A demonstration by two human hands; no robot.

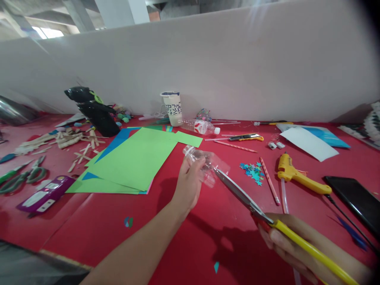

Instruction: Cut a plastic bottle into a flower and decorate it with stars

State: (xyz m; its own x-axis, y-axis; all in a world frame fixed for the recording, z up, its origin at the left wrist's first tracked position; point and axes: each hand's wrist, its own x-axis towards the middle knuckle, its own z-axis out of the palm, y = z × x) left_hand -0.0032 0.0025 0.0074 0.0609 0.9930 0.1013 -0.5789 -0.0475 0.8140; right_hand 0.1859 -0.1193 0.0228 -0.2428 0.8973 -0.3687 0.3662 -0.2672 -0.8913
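Observation:
My left hand (189, 180) is closed around a cut clear plastic bottle (208, 160), its neck pointing up and to the left. Long scissors (237, 188) with a yellow handle are gripped in my right hand (292, 237). Their blade tips reach the cut side of the bottle; whether the plastic lies between the blades I cannot tell. Under the hands is the red tabletop (190, 245). Just right of the bottle lies a pile of blue star sequins (253, 172), with a patterned pencil (269, 181) beside it.
Green paper sheets (142, 158) lie at left, near a purple device (46, 194) and pliers (26, 176). A black bottle (96, 113), paper cup (172, 109) and plastic bottle (199, 126) are behind. Rightward are a box cutter (246, 137), yellow glue gun (299, 176) and black phone (353, 198).

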